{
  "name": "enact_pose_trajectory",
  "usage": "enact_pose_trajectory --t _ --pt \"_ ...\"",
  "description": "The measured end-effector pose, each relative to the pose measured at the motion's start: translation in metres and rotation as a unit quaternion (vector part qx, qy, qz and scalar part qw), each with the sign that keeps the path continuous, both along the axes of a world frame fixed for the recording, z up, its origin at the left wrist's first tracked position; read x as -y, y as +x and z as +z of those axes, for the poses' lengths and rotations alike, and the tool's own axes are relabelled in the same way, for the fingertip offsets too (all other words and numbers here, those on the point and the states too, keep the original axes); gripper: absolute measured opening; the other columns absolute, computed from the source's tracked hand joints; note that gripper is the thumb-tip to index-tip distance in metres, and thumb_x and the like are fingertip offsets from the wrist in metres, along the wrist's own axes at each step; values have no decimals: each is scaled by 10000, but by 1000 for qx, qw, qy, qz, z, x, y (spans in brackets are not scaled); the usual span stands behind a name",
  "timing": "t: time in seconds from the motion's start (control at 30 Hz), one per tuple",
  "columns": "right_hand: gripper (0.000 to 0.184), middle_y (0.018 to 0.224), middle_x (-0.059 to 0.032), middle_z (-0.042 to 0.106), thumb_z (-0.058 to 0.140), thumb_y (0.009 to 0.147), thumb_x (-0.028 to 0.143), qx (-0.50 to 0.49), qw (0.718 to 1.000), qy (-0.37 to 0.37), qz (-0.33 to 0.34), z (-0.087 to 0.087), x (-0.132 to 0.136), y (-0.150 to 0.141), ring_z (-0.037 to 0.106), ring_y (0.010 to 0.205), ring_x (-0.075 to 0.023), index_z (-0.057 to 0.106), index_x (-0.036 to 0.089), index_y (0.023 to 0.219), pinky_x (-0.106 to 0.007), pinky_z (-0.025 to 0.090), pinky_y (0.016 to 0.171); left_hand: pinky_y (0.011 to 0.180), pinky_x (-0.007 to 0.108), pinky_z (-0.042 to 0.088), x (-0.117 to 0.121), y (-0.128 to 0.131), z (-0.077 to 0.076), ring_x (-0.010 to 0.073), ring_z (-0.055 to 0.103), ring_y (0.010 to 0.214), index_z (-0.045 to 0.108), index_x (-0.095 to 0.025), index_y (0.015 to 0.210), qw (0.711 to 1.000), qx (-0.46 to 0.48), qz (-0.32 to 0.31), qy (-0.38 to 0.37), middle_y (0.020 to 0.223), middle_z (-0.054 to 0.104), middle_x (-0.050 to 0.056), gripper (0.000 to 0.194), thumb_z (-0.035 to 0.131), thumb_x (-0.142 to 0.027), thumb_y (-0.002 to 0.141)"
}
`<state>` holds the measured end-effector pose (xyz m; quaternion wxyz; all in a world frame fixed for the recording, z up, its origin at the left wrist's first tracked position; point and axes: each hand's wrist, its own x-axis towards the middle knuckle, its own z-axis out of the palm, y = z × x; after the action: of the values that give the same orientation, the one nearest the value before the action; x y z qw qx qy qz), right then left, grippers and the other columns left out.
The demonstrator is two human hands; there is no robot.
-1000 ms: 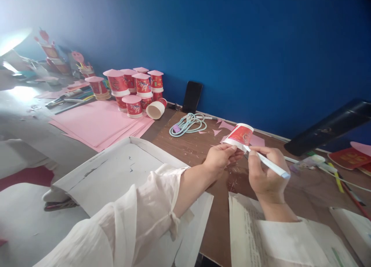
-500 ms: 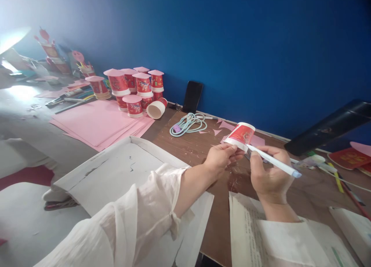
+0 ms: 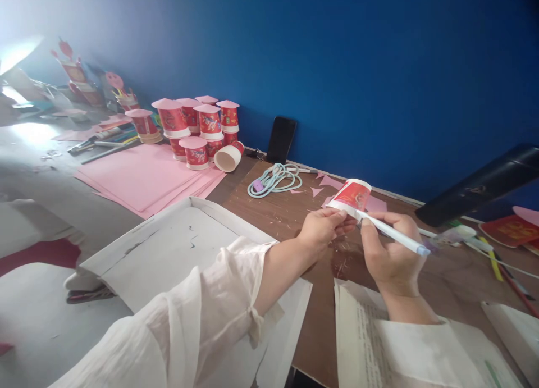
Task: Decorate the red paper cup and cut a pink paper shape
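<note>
Between the thumb and fingers of my left hand point(image 3: 323, 229) is the white rim of a red printed paper cup point(image 3: 351, 195), tilted and held just above the table. My right hand point(image 3: 391, 253) grips a white pen point(image 3: 396, 234) with a pale blue end. Its tip meets the cup near the white rim; whether it leaves a mark is too small to tell. Pink paper scraps point(image 3: 330, 182) lie behind the cup.
Several red cups with pink paper tops point(image 3: 209, 121) stand at the left behind pink paper sheets point(image 3: 138, 174). A coiled cable point(image 3: 275, 181) and a phone point(image 3: 282, 138) are near the blue wall. A white box lid point(image 3: 168, 247) lies beside my left arm.
The pen has swung slightly, its blue end shifting a little left. My left hand keeps nearly the same hold on the cup. The view has moved very slightly.
</note>
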<state>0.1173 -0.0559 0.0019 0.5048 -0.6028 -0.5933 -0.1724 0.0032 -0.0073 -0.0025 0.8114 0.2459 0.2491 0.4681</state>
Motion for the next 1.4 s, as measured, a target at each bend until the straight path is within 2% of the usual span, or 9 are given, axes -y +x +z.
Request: enact_pose_trajectory --t 0.4,0.57,0.7,0.83,1.0,1.4 --pt "90 874 -91 727 632 869 216 113 992 39 26 2 -3 5 624 837 -231 698 176 916 -367 518 769 985 380 514 1 -1 4 131 679 684 688 -86 680 999 12 19 -26 691 684 73 221 573 -43 864" --pt "97 934 -106 717 661 855 204 110 992 51 40 -1 -5 4 650 931 -234 707 175 936 -379 535 850 977 400 526 -1 -1 3 131 670 663 683 -88 674 999 17 32 -39 684 680 67 195 599 -39 843" --pt "92 955 -86 733 649 868 208 92 993 35 72 0 -5 3 686 917 -218 695 191 946 -365 536 861 968 389 533 -1 -1 3 127 666 655 680 -94 669 998 20 42 -48 676 679 59 199 600 -46 844" --pt "103 932 -66 735 633 882 252 83 995 -9 50 0 -5 5 689 892 -214 692 201 950 -347 533 827 973 367 529 0 -2 3 123 671 664 674 -93 665 998 21 43 -46 669 672 52 231 565 -47 864" --pt "153 975 -102 732 595 905 274 71 997 -2 2 -1 -5 4 693 924 -237 684 173 979 -364 530 837 990 381 514 0 -1 1 134 683 689 689 -82 698 999 16 23 -27 688 684 70 176 599 -59 848" --pt "200 1008 -110 745 584 913 311 64 998 -23 -7 -2 -4 6 699 944 -253 699 184 1016 -371 522 843 991 379 512 -1 -2 0 131 679 668 691 -88 702 1000 2 16 -26 684 693 71 159 616 -70 841"
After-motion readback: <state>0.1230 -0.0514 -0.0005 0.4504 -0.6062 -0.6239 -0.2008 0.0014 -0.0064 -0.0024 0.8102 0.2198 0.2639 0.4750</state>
